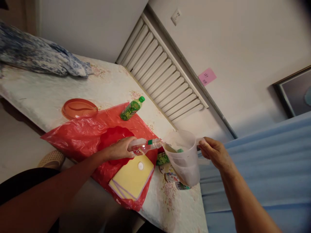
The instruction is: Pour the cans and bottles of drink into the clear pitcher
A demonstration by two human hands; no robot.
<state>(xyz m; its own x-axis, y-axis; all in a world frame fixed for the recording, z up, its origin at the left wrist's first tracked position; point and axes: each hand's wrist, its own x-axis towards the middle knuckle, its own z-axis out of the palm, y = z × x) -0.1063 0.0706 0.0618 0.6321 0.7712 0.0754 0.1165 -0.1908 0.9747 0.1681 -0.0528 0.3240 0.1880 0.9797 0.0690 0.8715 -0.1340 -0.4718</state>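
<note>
Closest to the camera in the head view, stretches a bare left forearm [70, 186] across the near edge of the table [175, 207]. Wraps the left hand [122, 148] closely round the base end of a clear bottle [143, 147], with fingers curled in. Grips the handle of a translucent jug [184, 161] with the right hand [211, 150], fingers folded in as far as visible. Holds bottle and jug above the table toward its right end, beyond a yellow pad [132, 178] on a red plastic bag [80, 136] at the near edge.

Seems, by judgement, partway through a transfer between bottle and jug: bottle uncapped, mouth brought to the spout, touching or nearly so. Cannot tell the flow's direction, the bottle's level or how much remains; judged unfinished, with a white cap [141, 166], perhaps the bottle's, lying on the pad.

Points the bottle's neck toward the table's right end and the blue curtain [262, 174], long axis tilted off upright. Tips the jug spout-first toward the bottle.
</note>
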